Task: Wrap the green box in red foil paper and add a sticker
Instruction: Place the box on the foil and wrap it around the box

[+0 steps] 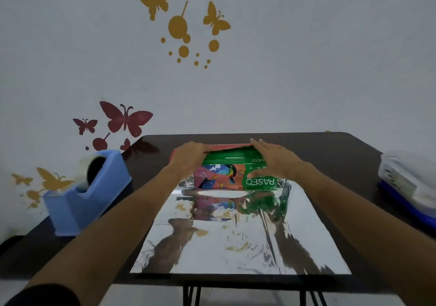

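Note:
The green box (236,164), printed with a colourful bird, lies on the far part of the foil paper (236,235), whose silver underside faces up and mirrors my arms. The paper's red side shows where its far edge (226,146) is folded up over the back of the box. My left hand (188,157) grips that red edge at the box's left top corner, fingers curled over it. My right hand (273,159) lies flat on the box's right top, fingers straight, pressing the fold down.
A blue tape dispenser (87,195) with a roll of clear tape stands at the left of the dark table (330,155). At the right edge sits a blue tray (410,206) holding white packets. The wall behind carries butterfly decals.

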Demonstrator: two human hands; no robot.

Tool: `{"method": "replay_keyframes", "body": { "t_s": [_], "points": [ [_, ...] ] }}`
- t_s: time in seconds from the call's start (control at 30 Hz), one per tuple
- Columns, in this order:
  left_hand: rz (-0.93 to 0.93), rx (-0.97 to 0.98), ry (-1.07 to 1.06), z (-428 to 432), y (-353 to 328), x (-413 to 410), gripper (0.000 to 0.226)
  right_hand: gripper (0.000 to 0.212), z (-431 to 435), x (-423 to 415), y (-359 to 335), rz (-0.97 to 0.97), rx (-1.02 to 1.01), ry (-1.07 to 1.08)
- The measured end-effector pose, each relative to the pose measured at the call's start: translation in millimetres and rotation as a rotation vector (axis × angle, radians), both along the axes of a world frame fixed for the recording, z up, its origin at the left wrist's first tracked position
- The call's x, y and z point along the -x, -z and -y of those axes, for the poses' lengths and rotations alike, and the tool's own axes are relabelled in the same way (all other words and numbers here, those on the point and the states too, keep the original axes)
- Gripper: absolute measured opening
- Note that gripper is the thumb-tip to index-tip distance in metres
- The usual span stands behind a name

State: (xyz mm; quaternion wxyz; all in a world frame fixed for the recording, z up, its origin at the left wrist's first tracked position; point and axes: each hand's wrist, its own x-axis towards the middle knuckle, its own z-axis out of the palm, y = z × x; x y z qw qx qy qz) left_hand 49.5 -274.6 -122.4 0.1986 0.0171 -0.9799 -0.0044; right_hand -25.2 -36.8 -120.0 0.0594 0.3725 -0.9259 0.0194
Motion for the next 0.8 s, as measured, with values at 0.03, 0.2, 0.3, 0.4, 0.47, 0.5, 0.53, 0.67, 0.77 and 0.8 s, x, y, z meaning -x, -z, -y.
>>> {"method": "replay_keyframes", "body": {
  "t_s": [0.03, 0.2, 0.3, 0.4, 0.47, 0.5, 0.53, 0.67, 0.77, 0.8],
  "points": [
    [-0.02, 0.011, -0.002, 0, 1, -1, 0.045, 0.102, -3, 1, 2, 0.008, 0.027, 0.024],
    [-0.054, 0.117, -0.012, -4, 6, -4, 0.037, 0.072, -23, -3, 7, -0.065, 0.051, 0.07],
    [-0.075, 0.231, -0.083, -3, 7, -4, 0.04, 0.069, -29, -2, 11, -0.149, 0.041, 0.082],
    [-0.073, 0.341, -0.144, -5, 9, -5, 0.043, 0.08, -26, -4, 14, -0.28, 0.016, 0.068],
    [-0.051, 0.365, -0.132, -4, 9, -5, 0.044, 0.094, -15, -8, 10, -0.287, 0.024, 0.015],
    [-0.047, 0.381, -0.129, -4, 8, -5, 0.046, 0.099, -8, -9, 9, -0.277, 0.006, -0.004],
    [-0.043, 0.394, -0.126, -3, 7, -5, 0.048, 0.103, -2, -10, 8, -0.257, -0.027, -0.002],
    [-0.042, 0.425, -0.134, -6, 6, -6, 0.049, 0.107, 4, -1, 17, -0.142, -0.072, 0.14],
    [-0.061, 0.433, -0.142, -7, 6, -6, 0.037, 0.093, -9, 0, 20, -0.191, 0.097, 0.093],
    [-0.063, 0.445, -0.146, -7, 7, -6, 0.035, 0.088, -14, 0, 19, -0.215, 0.193, 0.079]
  ]
}}
